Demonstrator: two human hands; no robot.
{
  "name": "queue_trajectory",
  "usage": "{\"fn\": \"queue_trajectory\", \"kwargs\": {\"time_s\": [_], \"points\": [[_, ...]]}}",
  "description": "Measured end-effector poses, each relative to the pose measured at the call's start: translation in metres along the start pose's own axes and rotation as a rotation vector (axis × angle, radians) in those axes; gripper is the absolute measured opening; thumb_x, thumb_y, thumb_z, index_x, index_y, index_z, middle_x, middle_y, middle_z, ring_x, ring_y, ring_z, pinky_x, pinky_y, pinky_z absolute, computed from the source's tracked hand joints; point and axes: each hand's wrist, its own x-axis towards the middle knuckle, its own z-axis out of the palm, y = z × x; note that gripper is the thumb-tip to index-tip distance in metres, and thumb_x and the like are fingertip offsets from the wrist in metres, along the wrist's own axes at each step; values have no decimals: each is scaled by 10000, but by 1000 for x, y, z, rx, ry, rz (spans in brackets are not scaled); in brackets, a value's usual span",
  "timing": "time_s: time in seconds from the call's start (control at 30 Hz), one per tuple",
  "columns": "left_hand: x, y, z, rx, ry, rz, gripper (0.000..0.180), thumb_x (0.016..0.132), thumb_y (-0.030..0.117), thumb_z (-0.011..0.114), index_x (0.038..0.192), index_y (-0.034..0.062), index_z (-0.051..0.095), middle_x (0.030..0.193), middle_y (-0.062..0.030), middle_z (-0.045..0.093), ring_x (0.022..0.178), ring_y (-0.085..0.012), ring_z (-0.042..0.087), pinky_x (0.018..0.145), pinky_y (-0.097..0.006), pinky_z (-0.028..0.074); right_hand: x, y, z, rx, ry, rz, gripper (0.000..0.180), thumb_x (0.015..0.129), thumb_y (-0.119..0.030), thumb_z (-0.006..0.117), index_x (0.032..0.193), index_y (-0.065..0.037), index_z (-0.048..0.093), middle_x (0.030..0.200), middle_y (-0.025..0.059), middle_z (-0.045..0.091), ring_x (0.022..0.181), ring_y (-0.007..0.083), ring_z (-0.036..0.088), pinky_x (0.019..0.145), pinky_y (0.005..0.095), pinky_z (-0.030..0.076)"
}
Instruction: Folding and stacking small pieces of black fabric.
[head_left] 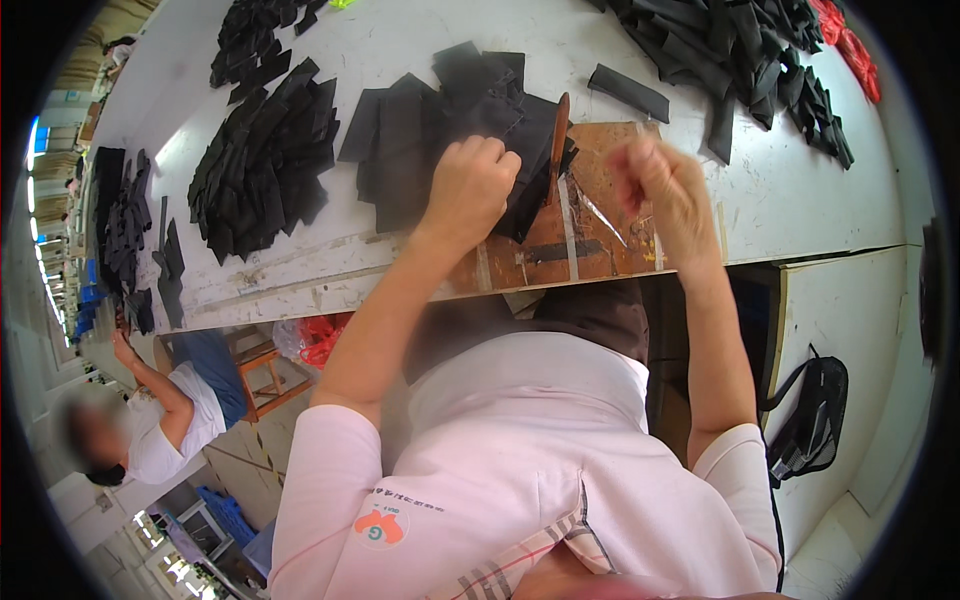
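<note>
My left hand (473, 188) is closed in a fist over the near side of a pile of flat black fabric pieces (400, 140). Whatever its fingers hold, if anything, is hidden. Over the right part of a worn brown board (600, 150), my right hand (665, 185) has its fingers curled together and partly smeared by motion; I cannot make out what is in them. Between the hands, a slim reddish-brown tool (558, 145) lies at the pile's right edge. A thin shiny metal strip (605, 222) rests on the board.
More black piece heaps (262, 165) lie left on the white table (300, 290), with another large heap (720, 50) at the far right. One loose black strip (628, 92) sits behind the board. Another person (185, 400) sits at the left. A black bag (810, 415) hangs at the right.
</note>
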Motion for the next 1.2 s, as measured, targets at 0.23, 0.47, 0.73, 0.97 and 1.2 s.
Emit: {"fn": "queue_trajectory", "kwargs": {"time_s": [0.23,0.47,0.73,0.97,1.2], "points": [[3,-1,-4,64,-75,193,64,616,23,549,624,74,510,633,-64,488,630,-214,507,547,-319,395,-31,13,13,77,16,173,473,881,-423,434,740,12,555,572,7,451,541,76,412,490,199,352],[-2,8,-4,-123,190,84,108,631,62,589,724,53,534,679,-81,498,662,-253,522,551,-347,410,-45,27,20,-4,61,225,447,886,-394,442,752,15,563,565,4,450,531,71,409,487,193,353],[-27,47,-3,-276,202,-247,81,710,57,630,750,8,579,675,-57,553,618,-201,555,573,-281,440,-50,35,32,71,32,218,403,882,-349,470,748,19,568,554,8,454,525,72,414,474,201,344],[-56,36,-73,-1682,-201,-794,46,769,21,576,811,3,568,740,14,568,668,-53,513,606,-187,409,-50,28,37,415,-119,229,414,782,-360,608,995,-9,556,824,37,559,742,94,524,678,216,433],[-67,49,-63,-1527,-212,-848,80,792,39,576,866,17,559,780,-6,567,686,-58,505,616,-188,413,-53,21,61,689,-99,306,179,707,-126,697,818,-9,620,788,11,588,668,63,518,560,210,420]]}}
